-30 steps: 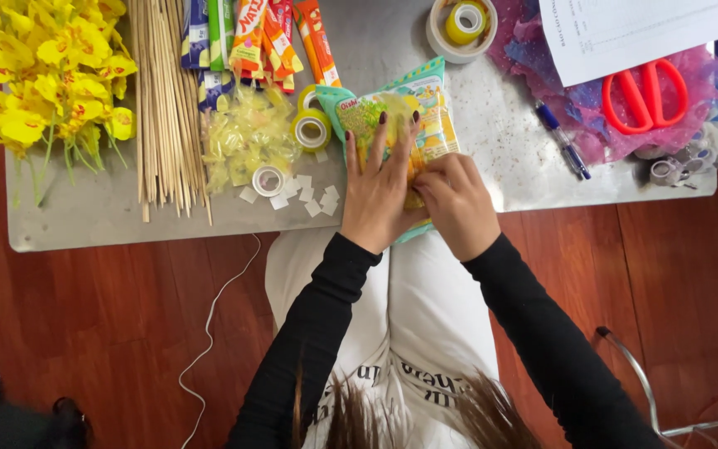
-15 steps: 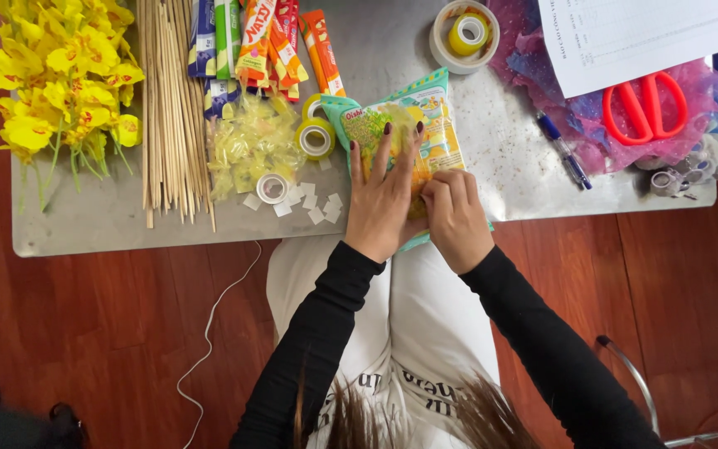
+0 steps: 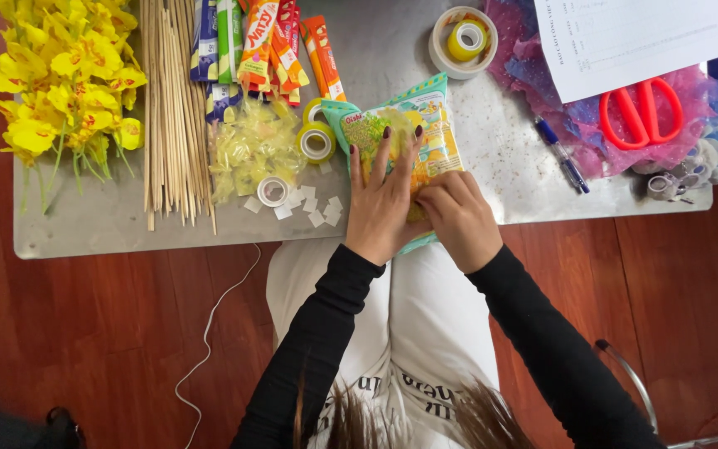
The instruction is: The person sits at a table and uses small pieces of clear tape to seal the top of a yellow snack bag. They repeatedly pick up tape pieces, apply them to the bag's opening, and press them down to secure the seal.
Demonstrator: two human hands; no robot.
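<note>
A teal and yellow snack packet lies on the grey metal table near its front edge. My left hand lies flat on the packet, fingers spread and pointing away from me. My right hand sits at the packet's lower right, fingers curled and pinching something small against it; what they pinch is hidden. Both arms wear black sleeves.
Left of the packet lie tape rolls, cut white tape pieces, clear yellow wrappers, wooden skewers, yellow flowers and stick packets. To the right are a pen, red scissors, paper and pink wrap.
Both hands have shifted slightly up the packet. My left hand's fingers have spread wider over it, and my right hand has drawn in close beside the left.
</note>
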